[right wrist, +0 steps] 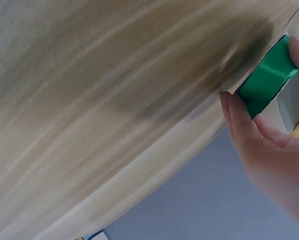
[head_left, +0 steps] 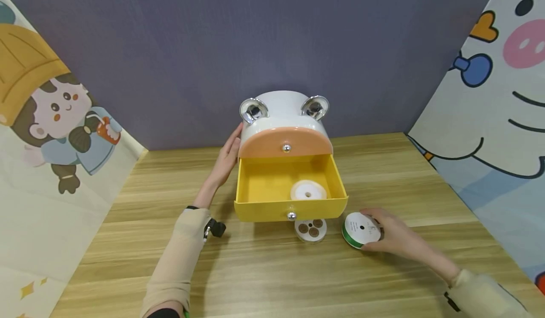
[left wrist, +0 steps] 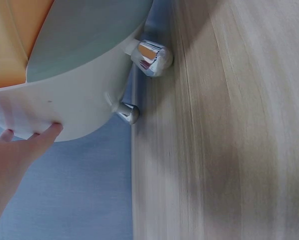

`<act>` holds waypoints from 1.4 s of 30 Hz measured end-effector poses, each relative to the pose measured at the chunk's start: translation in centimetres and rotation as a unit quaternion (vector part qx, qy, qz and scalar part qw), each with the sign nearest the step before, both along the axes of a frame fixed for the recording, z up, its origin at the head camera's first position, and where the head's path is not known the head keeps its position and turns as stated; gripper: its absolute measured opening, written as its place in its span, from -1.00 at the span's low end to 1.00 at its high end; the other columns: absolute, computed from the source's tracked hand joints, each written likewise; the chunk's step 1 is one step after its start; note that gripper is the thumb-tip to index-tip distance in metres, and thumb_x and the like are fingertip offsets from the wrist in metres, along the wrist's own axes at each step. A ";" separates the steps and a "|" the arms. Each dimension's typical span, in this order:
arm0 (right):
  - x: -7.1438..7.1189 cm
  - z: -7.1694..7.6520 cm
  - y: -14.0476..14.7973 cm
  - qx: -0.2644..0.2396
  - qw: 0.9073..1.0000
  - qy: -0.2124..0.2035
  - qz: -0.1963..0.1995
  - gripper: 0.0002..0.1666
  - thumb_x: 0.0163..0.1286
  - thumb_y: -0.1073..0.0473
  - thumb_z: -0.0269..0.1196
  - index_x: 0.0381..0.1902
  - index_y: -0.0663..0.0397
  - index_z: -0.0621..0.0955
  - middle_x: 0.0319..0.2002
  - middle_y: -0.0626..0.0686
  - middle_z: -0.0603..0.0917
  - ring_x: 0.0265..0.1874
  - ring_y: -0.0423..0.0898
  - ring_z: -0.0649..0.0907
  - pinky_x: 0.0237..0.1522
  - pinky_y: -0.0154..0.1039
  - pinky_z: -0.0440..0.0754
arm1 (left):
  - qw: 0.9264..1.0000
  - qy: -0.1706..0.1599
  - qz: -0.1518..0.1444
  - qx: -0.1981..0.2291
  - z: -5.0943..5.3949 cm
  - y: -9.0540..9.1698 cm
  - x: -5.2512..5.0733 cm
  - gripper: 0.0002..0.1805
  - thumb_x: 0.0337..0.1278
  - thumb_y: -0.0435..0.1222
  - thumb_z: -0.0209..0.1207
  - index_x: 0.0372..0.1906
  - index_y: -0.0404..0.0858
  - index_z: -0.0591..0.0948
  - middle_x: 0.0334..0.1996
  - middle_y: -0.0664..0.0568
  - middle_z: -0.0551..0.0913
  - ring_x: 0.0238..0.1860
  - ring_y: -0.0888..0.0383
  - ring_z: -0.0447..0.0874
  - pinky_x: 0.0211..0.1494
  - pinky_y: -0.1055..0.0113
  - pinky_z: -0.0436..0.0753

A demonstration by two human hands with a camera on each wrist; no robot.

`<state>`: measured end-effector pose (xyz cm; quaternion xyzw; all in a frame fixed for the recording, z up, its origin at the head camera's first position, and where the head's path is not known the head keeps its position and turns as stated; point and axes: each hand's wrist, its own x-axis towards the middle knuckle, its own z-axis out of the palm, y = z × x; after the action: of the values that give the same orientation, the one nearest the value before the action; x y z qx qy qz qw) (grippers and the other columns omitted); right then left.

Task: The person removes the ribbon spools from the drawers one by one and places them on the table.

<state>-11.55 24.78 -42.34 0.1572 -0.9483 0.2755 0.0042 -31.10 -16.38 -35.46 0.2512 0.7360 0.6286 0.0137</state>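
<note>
Wood-grained tabletop [head_left: 255,275] spans the lower part of the head view; behind it rises a grey-blue wall [head_left: 272,34], flanked at the left and right edges by panels printed with cartoon figures. At centre stands a white animal-shaped box [head_left: 283,105] with two silver ears [head_left: 315,107] and a peach upper front [head_left: 264,143] bearing a silver knob. Below this, a yellow drawer [head_left: 255,210] projects forward, with a white spool [head_left: 304,191] lying inside, near its front right corner. Another spool with brown discs [head_left: 312,233] lies on the tabletop, partly hidden by the drawer front. Right of it, the green ribbon spool [head_left: 359,225] is clamped between the thumb and fingers of the right hand [head_left: 393,235]. Left of centre, the left hand [head_left: 225,162] lies along the side of the box, its fingers extended.

Left wrist view: at the left edge, the left hand's fingers, somewhat apart, touch the white shell of the box; the silver ears appear at upper centre, and the tabletop fills the right half.

Right wrist view: at upper right, the right hand grips the green ribbon spool by its rim; whether the spool touches the tabletop cannot be told.
</note>
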 end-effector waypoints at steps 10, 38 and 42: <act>-0.1 -0.4 -0.4 0.024 0.999 0.033 0.013 0.03 -0.22 0.04 0.66 0.19 0.38 0.49 0.14 0.34 0.59 0.05 0.21 0.63 0.04 0.20 0.64 | 1.000 -0.006 0.001 0.001 -0.2 0.0 -0.2 -0.44 0.62 -0.21 -0.31 0.60 -0.05 0.04 0.62 0.00 0.00 0.60 -0.04 0.02 0.57 -0.11 0.23; -3.2 14.8 -1.6 0.065 0.979 0.175 0.075 -0.08 0.05 0.20 0.55 0.36 0.21 0.40 0.19 0.20 0.59 0.06 0.13 0.66 -0.06 0.02 0.74 | 1.000 -0.017 -0.004 0.005 0.2 -0.4 -0.1 -0.44 0.62 -0.18 -0.31 0.60 -0.01 0.03 0.62 0.03 -0.02 0.57 -0.08 0.08 0.47 -0.17 0.36; -4.0 16.2 -4.3 0.062 0.977 0.161 0.124 -0.14 0.10 0.18 0.53 0.33 0.17 0.43 0.18 0.17 0.60 0.09 0.10 0.65 -0.04 -0.01 0.75 | 1.000 -0.022 -0.006 0.004 -0.2 -0.3 -0.2 -0.44 0.62 -0.16 -0.30 0.60 0.01 0.02 0.62 0.04 -0.02 0.57 -0.08 0.09 0.43 -0.16 0.40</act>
<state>-15.50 20.45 -26.17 0.3162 -0.9234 0.1861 0.1129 -31.26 -16.66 -35.70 0.2414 0.7312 0.6372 0.0327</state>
